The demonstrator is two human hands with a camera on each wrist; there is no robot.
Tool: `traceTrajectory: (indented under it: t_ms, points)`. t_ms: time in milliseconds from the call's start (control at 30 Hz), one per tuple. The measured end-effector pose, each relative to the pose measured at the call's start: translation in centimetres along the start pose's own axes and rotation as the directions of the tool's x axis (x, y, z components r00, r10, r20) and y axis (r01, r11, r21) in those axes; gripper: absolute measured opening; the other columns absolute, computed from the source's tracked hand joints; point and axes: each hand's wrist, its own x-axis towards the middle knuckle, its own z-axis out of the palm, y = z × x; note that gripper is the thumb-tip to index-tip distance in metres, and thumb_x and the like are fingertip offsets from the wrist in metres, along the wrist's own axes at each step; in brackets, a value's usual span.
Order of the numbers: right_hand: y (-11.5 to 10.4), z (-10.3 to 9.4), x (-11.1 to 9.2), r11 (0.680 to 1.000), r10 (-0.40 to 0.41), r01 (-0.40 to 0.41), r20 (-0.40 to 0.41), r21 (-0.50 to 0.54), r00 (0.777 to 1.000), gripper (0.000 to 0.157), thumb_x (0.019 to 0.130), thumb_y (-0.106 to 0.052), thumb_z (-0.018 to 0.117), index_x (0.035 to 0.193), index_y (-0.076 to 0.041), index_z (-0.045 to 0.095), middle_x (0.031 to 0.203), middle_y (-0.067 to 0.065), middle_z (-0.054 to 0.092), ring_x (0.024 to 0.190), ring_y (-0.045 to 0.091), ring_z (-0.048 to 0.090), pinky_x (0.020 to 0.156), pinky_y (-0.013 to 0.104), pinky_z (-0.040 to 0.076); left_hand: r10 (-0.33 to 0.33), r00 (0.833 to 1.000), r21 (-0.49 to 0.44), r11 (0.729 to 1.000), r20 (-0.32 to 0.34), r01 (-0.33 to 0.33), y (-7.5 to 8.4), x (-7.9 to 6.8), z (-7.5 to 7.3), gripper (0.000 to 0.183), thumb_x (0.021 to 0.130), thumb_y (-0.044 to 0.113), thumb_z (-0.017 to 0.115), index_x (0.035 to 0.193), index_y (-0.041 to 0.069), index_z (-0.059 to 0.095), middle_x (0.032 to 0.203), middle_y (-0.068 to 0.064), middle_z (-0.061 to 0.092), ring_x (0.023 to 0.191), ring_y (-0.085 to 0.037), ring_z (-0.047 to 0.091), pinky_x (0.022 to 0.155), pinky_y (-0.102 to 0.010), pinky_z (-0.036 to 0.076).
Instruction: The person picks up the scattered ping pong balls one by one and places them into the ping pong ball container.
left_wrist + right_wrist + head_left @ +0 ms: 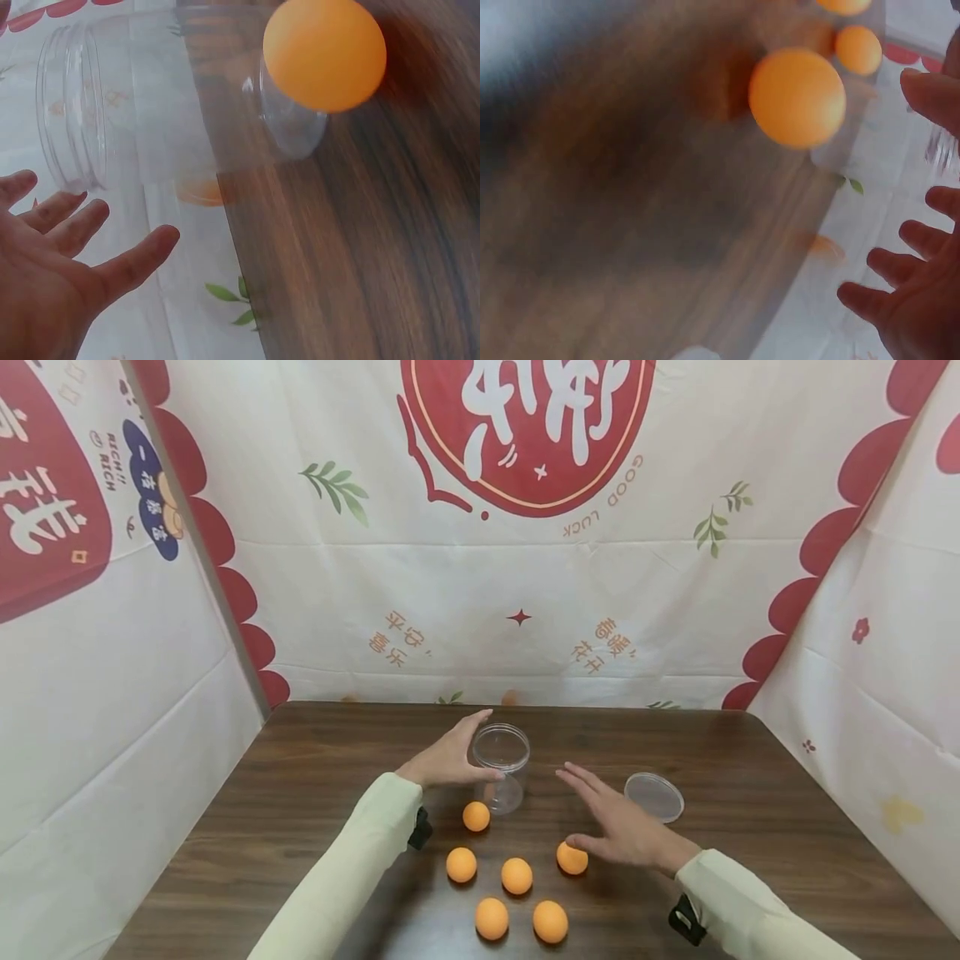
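Observation:
A clear, lidless plastic jar point(501, 770) stands upright on the table, its screw-thread rim point(71, 109) on top. At its left side is my left hand point(452, 755), thumb and fingers spread around the rim area without gripping it. My right hand point(626, 827) hovers over the table to the right of the jar, fingers stretched out and holding nothing. Its thumb overlaps an orange ping-pong ball point(572, 858) in the head view. Another orange ball point(476, 817) lies just in front of the jar. In the right wrist view the fingers point(922, 240) are spread apart.
More orange balls, such as the near one point(492, 918), lie loose on the dark wooden table point(300, 827). A clear round lid point(655, 797) lies flat beyond my right hand. Printed white cloth point(450, 585) hangs behind the table and on both sides.

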Motion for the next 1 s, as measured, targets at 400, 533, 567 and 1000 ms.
traceTrajectory:
  t_ms: [400,533,567,1000]
  points:
    - [-1.2,2.2,-1.3,0.996,-0.010,-0.006,0.185,0.086,0.983,0.066,0.088,-0.034,0.066,0.145,-0.015,0.038,0.152,0.013,0.031,0.128,0.033,0.047,0.093,0.051,0.047,-0.034,0.999,-0.033,0.999,-0.001,0.034,0.1,0.4,0.8,0.099,0.076,0.039,0.077,0.151,0.011,0.019,0.154,-0.012,0.027,0.138,-0.029,0.034,0.108,-0.051,0.033]
    - [-1.2,2.6,-1.2,0.998,-0.025,0.014,0.223,0.054,0.975,0.053,0.086,-0.029,0.069,0.133,-0.011,0.053,0.143,0.015,0.043,0.122,0.031,0.052,0.093,0.049,0.047,-0.058,0.998,-0.056,0.997,0.005,0.058,-0.1,0.6,0.8,0.097,0.077,0.037,0.077,0.151,0.012,0.019,0.154,-0.012,0.027,0.138,-0.028,0.034,0.108,-0.050,0.033]
    - [-1.1,2.7,-1.1,0.999,-0.035,0.025,0.229,0.045,0.973,0.049,0.086,-0.028,0.069,0.130,-0.011,0.055,0.140,0.015,0.045,0.119,0.031,0.054,0.092,0.048,0.048,-0.064,0.998,-0.059,0.996,0.008,0.065,-0.2,0.6,0.8,0.097,0.077,0.037,0.077,0.151,0.013,0.019,0.154,-0.011,0.027,0.138,-0.027,0.034,0.109,-0.050,0.033]
    - [-0.7,3.4,-1.3,0.999,-0.050,0.043,0.268,0.032,0.962,0.027,0.081,-0.015,0.074,0.106,-0.017,0.066,0.105,-0.007,0.054,0.089,0.002,0.052,0.075,0.027,0.049,-0.063,0.998,-0.048,0.997,0.000,0.063,-0.6,1.1,1.5,0.087,0.081,0.032,0.074,0.149,0.008,0.025,0.149,-0.014,0.035,0.135,-0.031,0.038,0.108,-0.048,0.035]
